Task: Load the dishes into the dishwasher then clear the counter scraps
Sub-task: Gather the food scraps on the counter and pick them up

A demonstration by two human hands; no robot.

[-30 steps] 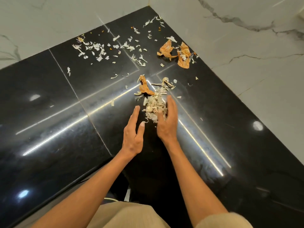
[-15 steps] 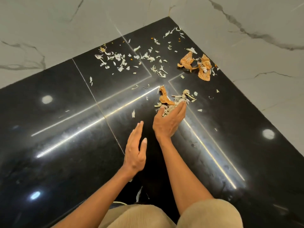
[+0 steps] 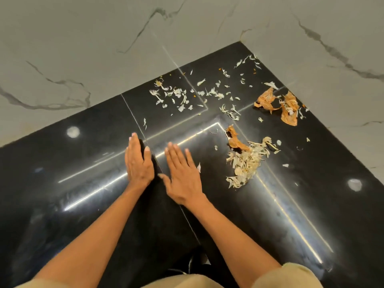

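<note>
Nearest the viewer, two bare forearms reach out from beige sleeves over a glossy black counter set into a corner of white marbled walls. The left hand stands on its edge, fingers straight and pressed together, thumb up; whether it touches the stone cannot be told. The right hand lies palm down just beside it, fingers straight and slightly spread, holding nothing; a small pale flake sits at its outer edge.

To the right of the hands, well apart from them, lies the gathered scrap pile, pale shreds with one orange peel at its far end. Its long axis runs from near to far, tilting slightly toward the corner. Beyond it, loose white flakes are scattered across the far tiles, and two larger orange skins lie against the right-hand wall.

Compared with half a second earlier, the right hand has left the pile, which it then covered with curled fingers, and both hands have shifted leftward onto bare stone; the pile itself stays where it was.
</note>
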